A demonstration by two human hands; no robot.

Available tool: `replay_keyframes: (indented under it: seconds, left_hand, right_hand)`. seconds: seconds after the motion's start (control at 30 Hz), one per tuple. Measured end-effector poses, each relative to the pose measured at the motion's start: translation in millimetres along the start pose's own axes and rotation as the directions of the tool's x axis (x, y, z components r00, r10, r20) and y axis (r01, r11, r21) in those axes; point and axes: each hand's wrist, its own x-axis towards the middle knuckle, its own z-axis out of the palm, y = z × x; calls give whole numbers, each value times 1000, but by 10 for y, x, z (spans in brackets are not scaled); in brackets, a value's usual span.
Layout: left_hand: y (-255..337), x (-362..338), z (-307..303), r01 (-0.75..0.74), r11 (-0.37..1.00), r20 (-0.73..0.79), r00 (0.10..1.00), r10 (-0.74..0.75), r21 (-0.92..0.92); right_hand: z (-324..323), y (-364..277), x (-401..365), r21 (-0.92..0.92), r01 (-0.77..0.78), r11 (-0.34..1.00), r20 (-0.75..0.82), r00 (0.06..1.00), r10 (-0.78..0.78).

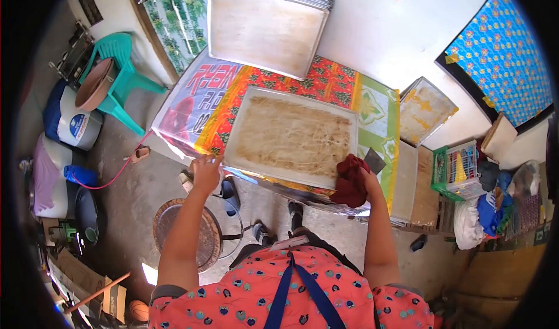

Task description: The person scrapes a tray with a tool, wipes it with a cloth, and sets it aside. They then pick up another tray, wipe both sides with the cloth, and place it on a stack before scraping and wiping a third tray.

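A large metal tray (291,134) with brown stains lies on a table covered with patterned cloths (329,79). At the table's front edge, left of the tray, is my left hand (207,172); what its fingers hold, if anything, is too small to tell. My right hand (370,182) is closed on a dark red cloth (350,180) at the tray's lower right corner. Just right of that cloth lies a flat dark grey piece (374,161).
A stack of trays (265,29) leans on the wall behind the table. To the right are another stained tray (428,111) and a green crate (445,180). A round stool (186,233) and a green chair (119,76) stand left.
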Motion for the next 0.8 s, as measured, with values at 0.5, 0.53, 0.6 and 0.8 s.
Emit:
replay_keyframes:
  seconds: [0.5, 0.53, 0.6, 0.8]
  left_hand:
    - [195, -48, -654, -707, 707, -199, 688, 697, 30]
    - [320, -76, -862, -736, 676, -267, 647, 715, 27]
    - [561, -61, -1231, -787, 616, -411, 552, 726, 30]
    - [877, -124, -1723, -898, 438, -210, 422, 882, 33]
  right_hand:
    - [119, 130, -211, -771, 169, 614, -70, 936, -346]
    - [291, 136, -379, -810, 161, 563, -70, 928, -367]
    - [723, 31, -730, -832, 217, 511, 3, 922, -387]
    - [1996, -708, -1990, -489, 779, 393, 610, 628, -483]
